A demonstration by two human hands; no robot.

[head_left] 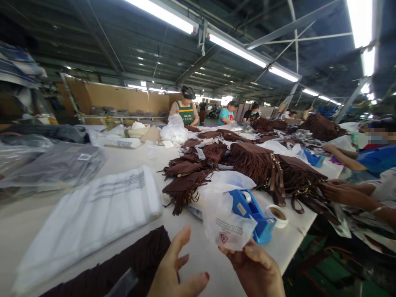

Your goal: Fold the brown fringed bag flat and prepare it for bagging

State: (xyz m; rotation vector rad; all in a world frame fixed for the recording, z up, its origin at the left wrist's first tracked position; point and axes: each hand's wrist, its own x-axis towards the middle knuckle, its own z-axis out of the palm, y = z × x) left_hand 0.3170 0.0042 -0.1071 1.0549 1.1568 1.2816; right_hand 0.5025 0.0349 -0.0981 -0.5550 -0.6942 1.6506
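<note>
My right hand [252,264] pinches the lower edge of a translucent plastic bag [230,225] with small printed text and a red triangle mark. My left hand [179,268] is in the air to its left, fingers spread, holding nothing. Under and beside my left hand lies a dark brown fringed piece [123,264], partly cut off by the frame, with a strip of clear plastic on it. Just behind the plastic bag stands a blue tape dispenser [253,214], partly covered by it. A roll of white tape [277,216] lies to the dispenser's right.
A stack of white plastic bags [102,210] lies on the white table [291,243] at left, with grey bagged goods [58,165] behind. Brown fringed bags [250,163] are heaped across the middle. Co-workers' hands [343,194] handle brown pieces at right; a person in a green apron [186,113] stands opposite.
</note>
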